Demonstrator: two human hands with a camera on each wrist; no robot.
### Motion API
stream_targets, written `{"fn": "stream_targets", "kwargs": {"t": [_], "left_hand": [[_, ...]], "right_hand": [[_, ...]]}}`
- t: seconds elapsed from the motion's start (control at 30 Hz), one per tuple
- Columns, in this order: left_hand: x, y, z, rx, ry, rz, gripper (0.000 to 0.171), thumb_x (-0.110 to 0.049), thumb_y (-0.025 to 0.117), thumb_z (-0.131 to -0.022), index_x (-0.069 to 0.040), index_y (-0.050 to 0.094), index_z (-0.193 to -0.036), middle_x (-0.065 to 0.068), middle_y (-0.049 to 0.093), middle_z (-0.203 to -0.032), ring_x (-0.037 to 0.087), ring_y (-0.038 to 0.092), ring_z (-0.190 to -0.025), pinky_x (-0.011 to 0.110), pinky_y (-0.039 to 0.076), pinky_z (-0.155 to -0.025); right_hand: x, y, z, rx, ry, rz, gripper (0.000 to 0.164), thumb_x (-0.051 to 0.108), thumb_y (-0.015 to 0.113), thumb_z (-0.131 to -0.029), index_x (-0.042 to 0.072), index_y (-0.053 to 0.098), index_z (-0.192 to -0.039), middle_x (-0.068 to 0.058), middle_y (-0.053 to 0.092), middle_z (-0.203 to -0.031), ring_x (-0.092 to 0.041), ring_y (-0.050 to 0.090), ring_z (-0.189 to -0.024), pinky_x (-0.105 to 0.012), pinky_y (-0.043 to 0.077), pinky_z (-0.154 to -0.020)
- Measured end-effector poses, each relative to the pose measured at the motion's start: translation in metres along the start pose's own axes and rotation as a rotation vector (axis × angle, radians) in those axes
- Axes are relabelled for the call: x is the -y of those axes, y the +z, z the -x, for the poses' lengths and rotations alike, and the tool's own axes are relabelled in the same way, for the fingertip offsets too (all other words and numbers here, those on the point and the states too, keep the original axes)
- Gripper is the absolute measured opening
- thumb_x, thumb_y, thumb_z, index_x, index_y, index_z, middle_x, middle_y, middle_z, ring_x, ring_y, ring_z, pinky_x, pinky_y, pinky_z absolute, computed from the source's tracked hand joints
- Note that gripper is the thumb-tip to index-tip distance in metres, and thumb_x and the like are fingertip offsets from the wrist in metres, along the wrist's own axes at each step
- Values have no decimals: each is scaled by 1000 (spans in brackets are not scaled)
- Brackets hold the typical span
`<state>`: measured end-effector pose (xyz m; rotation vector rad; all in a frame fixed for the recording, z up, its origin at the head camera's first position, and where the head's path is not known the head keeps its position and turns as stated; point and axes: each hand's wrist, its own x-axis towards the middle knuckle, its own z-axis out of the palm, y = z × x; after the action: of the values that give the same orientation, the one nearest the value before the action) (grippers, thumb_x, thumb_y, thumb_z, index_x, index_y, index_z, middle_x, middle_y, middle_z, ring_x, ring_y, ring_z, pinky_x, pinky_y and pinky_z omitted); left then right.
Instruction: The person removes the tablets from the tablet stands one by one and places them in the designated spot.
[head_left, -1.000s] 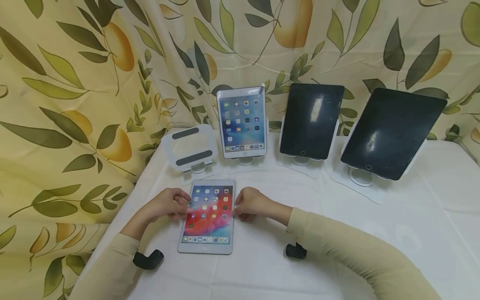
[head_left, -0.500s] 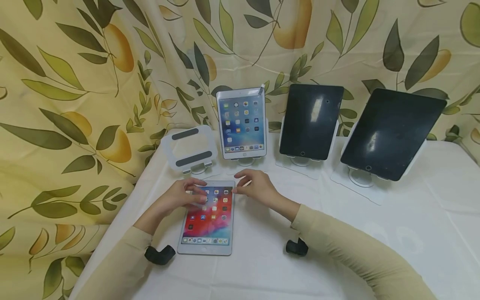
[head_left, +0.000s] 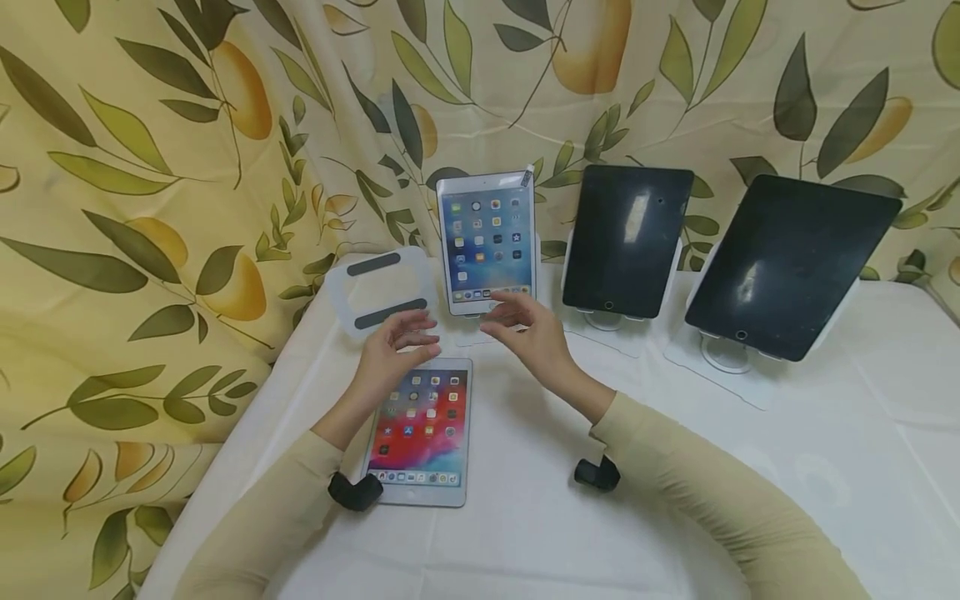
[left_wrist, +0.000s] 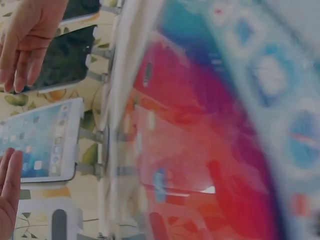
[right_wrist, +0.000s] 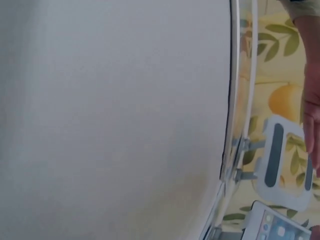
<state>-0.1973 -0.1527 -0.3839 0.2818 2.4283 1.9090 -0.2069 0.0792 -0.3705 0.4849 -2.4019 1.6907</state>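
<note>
Red-screened tablet (head_left: 423, 425) lies face up on the white tablecloth (head_left: 540, 542). Left hand (head_left: 393, 346) is above its top edge, thumb and fingers apart; white stand (head_left: 375, 264) behind. Right hand (head_left: 534, 337), digits also apart, is before the blue-screened tablet (head_left: 487, 237), propped on its stand. Farther right, propped: dark tablet (head_left: 626, 242), second dark tablet (head_left: 787, 267). Leaf-patterned curtain (head_left: 172, 150) behind.

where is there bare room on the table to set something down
Free: the tablecloth between the flat tablet and the right sleeve, and at far right beyond that sleeve. Crowded: the back, where an empty stand and three propped tablets line up, with the left hand and right hand nearby.
</note>
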Motion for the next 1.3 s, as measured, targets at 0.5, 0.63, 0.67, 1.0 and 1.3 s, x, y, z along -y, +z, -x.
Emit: {"fn": "stream_targets", "kwargs": {"t": [0.5, 0.63, 0.67, 1.0, 1.3], "left_hand": [[-12, 22, -45, -270, 251, 80, 59, -7, 78, -76, -3, 51, -129, 13, 61, -121, 26, 63, -106, 36, 52, -90], [-14, 26, -58, -311, 266, 79, 63, -8, 79, -76, -3, 49, -131, 14, 60, -123, 26, 62, -107, 38, 52, -90], [-14, 27, -61, -323, 272, 82, 63, -8, 79, -76, -2, 49, -131, 16, 60, -123, 27, 62, -107, 39, 52, -90], [-14, 40, -84, -401, 210, 4, 66, -12, 78, -78, -4, 45, -135, 14, 55, -127, 25, 56, -112, 40, 51, -92], [-11, 46, -98, -478, 239, -68, 60, -6, 76, -78, 2, 47, -131, 18, 54, -124, 28, 56, -106, 35, 52, -87]], "right_hand": [[-16, -14, -24, -293, -179, -30, 58, 5, 75, -79, -1, 50, -132, -19, 61, -112, -28, 62, -103, -35, 54, -85], [-20, -19, -34, -314, -185, 41, 63, 4, 74, -79, -2, 46, -135, -19, 58, -113, -28, 60, -107, -37, 50, -93], [-21, -20, -36, -315, -179, 55, 63, 5, 74, -79, -2, 45, -135, -19, 57, -114, -28, 59, -108, -36, 49, -95], [-20, -27, -57, -295, -44, 181, 69, 10, 73, -82, -2, 38, -140, -21, 51, -121, -32, 51, -114, -38, 43, -102], [-19, -25, -71, -271, 61, 199, 70, 11, 73, -83, 2, 37, -143, -21, 45, -125, -35, 48, -117, -39, 43, -102]]}}
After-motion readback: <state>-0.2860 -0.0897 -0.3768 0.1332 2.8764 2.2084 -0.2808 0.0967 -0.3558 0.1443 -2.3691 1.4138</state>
